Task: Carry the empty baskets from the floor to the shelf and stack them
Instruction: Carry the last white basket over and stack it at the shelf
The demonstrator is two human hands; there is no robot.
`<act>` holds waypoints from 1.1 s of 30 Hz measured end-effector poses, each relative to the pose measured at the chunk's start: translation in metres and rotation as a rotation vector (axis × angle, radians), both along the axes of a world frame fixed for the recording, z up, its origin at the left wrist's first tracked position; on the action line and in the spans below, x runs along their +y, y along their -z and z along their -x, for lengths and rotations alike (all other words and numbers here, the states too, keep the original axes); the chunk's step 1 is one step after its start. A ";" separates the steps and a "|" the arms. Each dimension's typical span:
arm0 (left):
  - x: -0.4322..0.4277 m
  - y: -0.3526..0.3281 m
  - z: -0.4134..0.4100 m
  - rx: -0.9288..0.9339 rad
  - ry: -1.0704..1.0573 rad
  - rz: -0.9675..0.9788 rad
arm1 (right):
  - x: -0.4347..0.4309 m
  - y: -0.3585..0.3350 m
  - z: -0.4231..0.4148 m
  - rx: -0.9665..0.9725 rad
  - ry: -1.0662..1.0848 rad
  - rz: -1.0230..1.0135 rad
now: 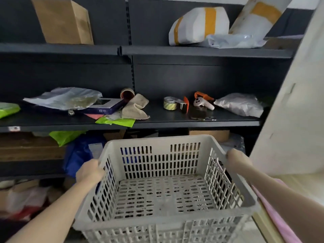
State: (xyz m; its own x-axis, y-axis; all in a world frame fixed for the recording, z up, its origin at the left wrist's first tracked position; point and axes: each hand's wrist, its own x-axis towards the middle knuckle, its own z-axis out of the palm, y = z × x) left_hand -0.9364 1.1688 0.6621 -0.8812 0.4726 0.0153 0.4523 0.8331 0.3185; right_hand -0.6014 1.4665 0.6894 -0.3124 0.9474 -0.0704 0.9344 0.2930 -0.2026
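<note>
An empty white slotted plastic basket (163, 195) hangs in front of me, held by both sides. My left hand (89, 172) grips its left rim and my right hand (237, 159) grips its right rim. The basket is below the front edge of the dark metal shelf (201, 122), tilted slightly toward me. Nothing lies inside it.
The middle shelf holds plastic bags (64, 98), a blue box (105, 108), a beige cloth (135, 106), a tape roll (170, 103) and an orange tape dispenser (201, 100). Above are a cardboard box (64, 21) and wrapped parcels (199, 25). A pale wall (294, 120) stands right.
</note>
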 end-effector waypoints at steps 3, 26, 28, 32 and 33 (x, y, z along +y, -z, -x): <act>-0.005 0.004 -0.003 0.015 -0.012 -0.023 | 0.004 0.004 -0.002 0.000 -0.068 -0.002; -0.001 0.020 0.003 0.102 -0.029 -0.007 | 0.014 0.004 0.020 -0.203 -0.184 0.035; 0.000 0.019 0.007 0.088 -0.031 -0.008 | 0.016 0.004 0.019 -0.187 -0.175 0.060; 0.001 0.013 0.011 0.040 -0.038 0.025 | 0.018 0.003 0.018 -0.156 -0.159 0.088; 0.001 0.012 0.011 0.033 -0.039 0.026 | 0.017 0.003 0.019 -0.157 -0.158 0.082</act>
